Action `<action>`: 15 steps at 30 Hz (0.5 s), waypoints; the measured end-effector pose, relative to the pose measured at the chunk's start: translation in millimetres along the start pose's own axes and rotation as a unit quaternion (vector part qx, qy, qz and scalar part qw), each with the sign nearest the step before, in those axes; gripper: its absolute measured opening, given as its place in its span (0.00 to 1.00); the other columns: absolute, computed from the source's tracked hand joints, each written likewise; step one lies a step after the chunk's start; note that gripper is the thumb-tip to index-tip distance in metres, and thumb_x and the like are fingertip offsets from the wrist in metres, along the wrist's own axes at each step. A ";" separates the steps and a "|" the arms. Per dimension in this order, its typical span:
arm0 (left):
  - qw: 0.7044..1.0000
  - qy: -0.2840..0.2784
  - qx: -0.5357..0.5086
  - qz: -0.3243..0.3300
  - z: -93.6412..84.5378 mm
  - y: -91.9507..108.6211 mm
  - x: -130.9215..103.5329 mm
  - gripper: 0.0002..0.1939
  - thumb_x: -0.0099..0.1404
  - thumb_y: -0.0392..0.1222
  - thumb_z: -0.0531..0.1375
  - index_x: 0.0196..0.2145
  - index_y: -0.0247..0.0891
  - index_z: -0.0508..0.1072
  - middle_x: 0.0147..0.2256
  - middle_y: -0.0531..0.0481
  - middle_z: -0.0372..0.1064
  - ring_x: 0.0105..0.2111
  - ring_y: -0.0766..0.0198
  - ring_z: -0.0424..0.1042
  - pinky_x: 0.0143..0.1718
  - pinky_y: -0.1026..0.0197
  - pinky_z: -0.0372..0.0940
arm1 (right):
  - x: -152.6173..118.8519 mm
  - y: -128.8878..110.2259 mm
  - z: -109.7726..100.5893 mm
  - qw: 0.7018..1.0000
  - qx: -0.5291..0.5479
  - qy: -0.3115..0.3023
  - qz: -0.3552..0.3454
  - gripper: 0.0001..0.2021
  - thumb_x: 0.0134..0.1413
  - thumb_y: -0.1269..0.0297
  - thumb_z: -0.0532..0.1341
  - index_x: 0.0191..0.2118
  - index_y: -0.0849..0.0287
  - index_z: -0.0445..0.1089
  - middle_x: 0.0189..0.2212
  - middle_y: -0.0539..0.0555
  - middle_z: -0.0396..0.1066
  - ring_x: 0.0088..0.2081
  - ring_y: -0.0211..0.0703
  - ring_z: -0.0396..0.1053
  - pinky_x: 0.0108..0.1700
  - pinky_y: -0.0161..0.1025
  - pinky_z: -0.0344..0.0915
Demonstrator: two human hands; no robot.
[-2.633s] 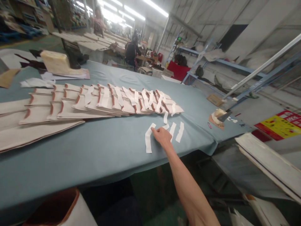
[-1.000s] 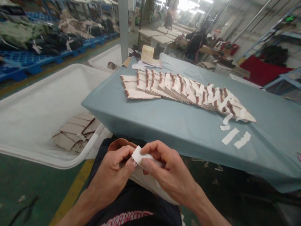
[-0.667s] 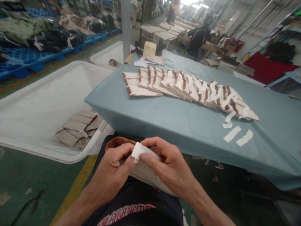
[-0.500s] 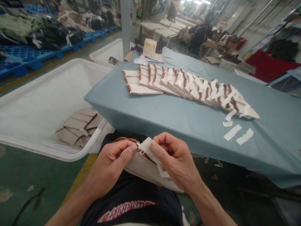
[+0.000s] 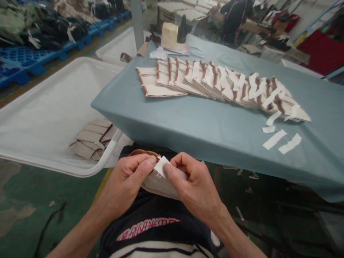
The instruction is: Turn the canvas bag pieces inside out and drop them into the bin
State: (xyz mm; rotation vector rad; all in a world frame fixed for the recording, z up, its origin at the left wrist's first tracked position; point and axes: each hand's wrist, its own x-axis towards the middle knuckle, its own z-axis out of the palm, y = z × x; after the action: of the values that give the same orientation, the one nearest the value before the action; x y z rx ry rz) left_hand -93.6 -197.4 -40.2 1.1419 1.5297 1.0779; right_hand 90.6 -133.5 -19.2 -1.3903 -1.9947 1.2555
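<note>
A beige cloth piece with brown edging (image 5: 161, 188) lies over my lap, partly hidden by both hands. My left hand (image 5: 131, 175) is closed, its thumb and forefinger pinching the brown edge. Right beside it, my right hand (image 5: 195, 184) pinches a small white strip (image 5: 160, 166) between thumb and fingers. The strip lies against the cloth's edge, and loose white threads show just under it. I cannot tell whether the strip is fixed to the cloth.
On the blue-covered table (image 5: 113, 104) lies an overlapping row of beige cloth pieces (image 5: 163, 89). Loose white strips (image 5: 274, 139) lie at its right end. Left stands a white bin (image 5: 34, 118) with a beige bundle (image 5: 91, 141) inside. A yellowish block (image 5: 169, 36) stands at the table's back.
My view has tilted down, so the table shows higher up. My right hand has moved slightly left with the strip, whose long lower end no longer shows below the hand.
</note>
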 end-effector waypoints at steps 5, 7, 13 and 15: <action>1.000 -0.006 -0.004 -0.016 0.1 -4.5 1.1 0.26 0.76 0.58 0.59 0.30 0.36 0.80 0.31 0.50 0.73 0.32 0.61 0.68 0.32 0.62 0.62 | -1.9 6.1 1.4 1.000 0.022 -0.008 0.005 0.16 0.63 0.48 0.62 0.29 0.53 0.68 0.21 0.45 0.68 0.23 0.38 0.63 0.29 0.36 0.54; 1.000 -0.007 -0.007 -0.019 0.5 -7.4 2.5 0.25 0.76 0.58 0.59 0.29 0.36 0.79 0.31 0.50 0.73 0.31 0.61 0.67 0.31 0.62 0.62 | -1.6 8.3 1.0 0.999 0.040 -0.022 0.010 0.17 0.63 0.47 0.62 0.29 0.53 0.68 0.22 0.46 0.68 0.24 0.38 0.63 0.29 0.36 0.54; 0.999 -0.014 -0.031 -0.030 4.5 -10.6 5.4 0.25 0.75 0.56 0.60 0.27 0.37 0.77 0.28 0.52 0.68 0.28 0.63 0.63 0.28 0.62 0.58 | 1.1 14.2 -0.5 0.997 0.058 -0.049 0.022 0.18 0.63 0.46 0.63 0.29 0.52 0.67 0.20 0.44 0.63 0.23 0.38 0.58 0.28 0.37 0.50; 0.999 -0.012 -0.024 -0.033 6.2 -7.5 5.8 0.24 0.75 0.56 0.60 0.26 0.37 0.76 0.27 0.52 0.67 0.28 0.63 0.63 0.28 0.62 0.58 | 2.6 15.6 -1.5 0.998 0.048 -0.045 0.019 0.18 0.63 0.47 0.64 0.29 0.52 0.67 0.21 0.45 0.64 0.24 0.38 0.58 0.29 0.37 0.50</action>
State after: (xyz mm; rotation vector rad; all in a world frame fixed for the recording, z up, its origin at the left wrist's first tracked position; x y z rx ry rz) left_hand -89.7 -192.5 -49.6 1.0615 1.5045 1.0464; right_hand 98.8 -129.0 -32.0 -1.3529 -1.9470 1.4357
